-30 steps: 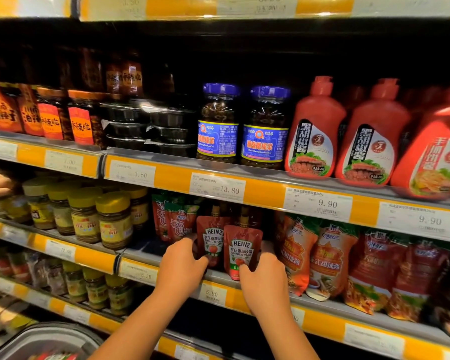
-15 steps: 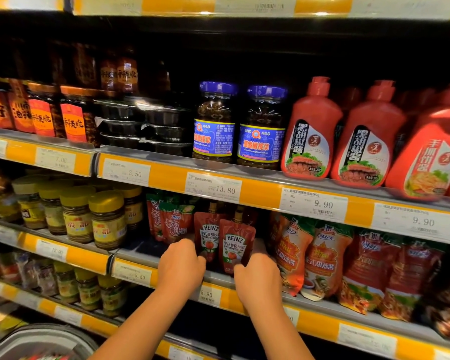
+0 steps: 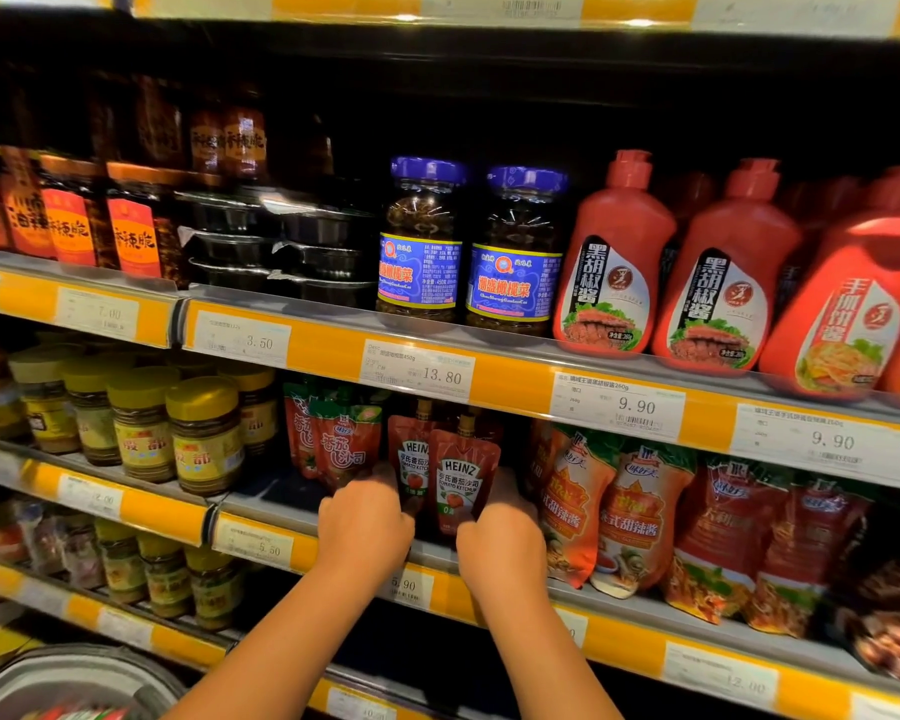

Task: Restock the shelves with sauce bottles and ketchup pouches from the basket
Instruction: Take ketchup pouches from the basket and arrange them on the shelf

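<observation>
Two Heinz ketchup pouches (image 3: 458,480) stand upright on the middle shelf (image 3: 619,605), between tomato sauce pouches (image 3: 333,444) and sweet chili sauce pouches (image 3: 609,511). The left hand (image 3: 365,527) and right hand (image 3: 500,548) curl at their lower edges; whether the fingers pinch cannot be told. In my judgement shelving is under way, as the basket (image 3: 74,678) holds more stock.

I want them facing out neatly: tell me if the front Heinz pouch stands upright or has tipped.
Upright: the front Heinz pouch stands on the shelf, spout up, label facing out.
</observation>
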A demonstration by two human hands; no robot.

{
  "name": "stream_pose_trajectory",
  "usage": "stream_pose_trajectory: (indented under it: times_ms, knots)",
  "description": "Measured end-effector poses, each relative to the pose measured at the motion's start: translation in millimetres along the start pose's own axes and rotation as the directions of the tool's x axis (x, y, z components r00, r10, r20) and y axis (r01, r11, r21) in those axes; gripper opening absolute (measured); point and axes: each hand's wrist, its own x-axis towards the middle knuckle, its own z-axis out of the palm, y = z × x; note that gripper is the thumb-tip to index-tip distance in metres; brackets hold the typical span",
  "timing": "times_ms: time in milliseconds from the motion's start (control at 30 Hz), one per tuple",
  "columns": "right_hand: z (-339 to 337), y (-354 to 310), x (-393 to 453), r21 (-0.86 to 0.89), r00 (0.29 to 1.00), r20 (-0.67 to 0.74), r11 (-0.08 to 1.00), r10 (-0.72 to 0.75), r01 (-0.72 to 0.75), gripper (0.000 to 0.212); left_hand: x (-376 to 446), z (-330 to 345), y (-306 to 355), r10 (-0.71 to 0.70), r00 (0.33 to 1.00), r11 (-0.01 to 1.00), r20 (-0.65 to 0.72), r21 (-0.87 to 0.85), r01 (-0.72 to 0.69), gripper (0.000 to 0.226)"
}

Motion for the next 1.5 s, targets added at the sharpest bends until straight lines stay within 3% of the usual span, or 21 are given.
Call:
stream_pose_trajectory:
  times_ms: [167,300,433,600,667,733,867,967,1200,1300,1500]
  knots:
    - [2,1,-3,0.004,1.000,-0.006,1.000,-0.004,0.004,0.055,-3,-2,-3,-0.028,0.999,0.999,0.023,-0.043,0.029,0.019]
    - [0,2,-5,0.060,1.000,-0.009,0.998,0.006,-0.005,0.059,-5,-3,-8,-0.074,0.997,0.976,0.003,-0.205,0.073,0.030]
    - [-3,4,-11,0.130,0.999,-0.037,0.991,0.026,-0.021,0.028,-9,-7,-15,-0.074,0.996,0.966,-0.054,-0.253,0.058,0.032]
    - [-10,8,-33,0.201,0.978,-0.194,0.972,-0.082,0.122,0.034,-31,-14,-35,0.011,0.973,0.893,-0.230,-0.435,-0.113,0.015]
    - [-12,5,-47,0.263,0.963,-0.234,0.944,-0.137,0.198,0.052,-42,-17,-45,0.010,0.969,0.866,-0.245,-0.483,-0.131,0.035]
    - [-10,0,-61,0.290,0.945,-0.234,0.911,-0.229,0.292,0.056,-54,-22,-58,-0.010,0.967,0.839,-0.256,-0.528,-0.132,0.038]
    - [8,-10,-82,0.287,0.920,-0.132,0.874,-0.370,0.393,0.037,-82,-29,-93,-0.030,0.965,0.824,-0.260,-0.553,-0.123,0.036]
    - [36,-16,-95,0.300,0.902,-0.017,0.859,-0.430,0.415,0.035,-103,-28,-129,-0.033,0.972,0.845,-0.235,-0.525,-0.098,0.036]
    - [120,-33,-134,0.285,0.800,0.338,0.864,-0.496,0.415,0.054,-162,-17,-221,-0.204,0.971,0.883,-0.122,-0.450,0.129,0.056]
    - [153,-41,-152,0.283,0.746,0.442,0.866,-0.499,0.412,0.061,-190,-16,-260,-0.265,0.957,0.897,-0.121,-0.395,0.198,0.044]
    - [209,-61,-186,0.253,0.629,0.589,0.855,-0.507,0.453,0.070,-248,-8,-336,-0.404,0.912,0.874,-0.073,-0.326,0.361,0.063]
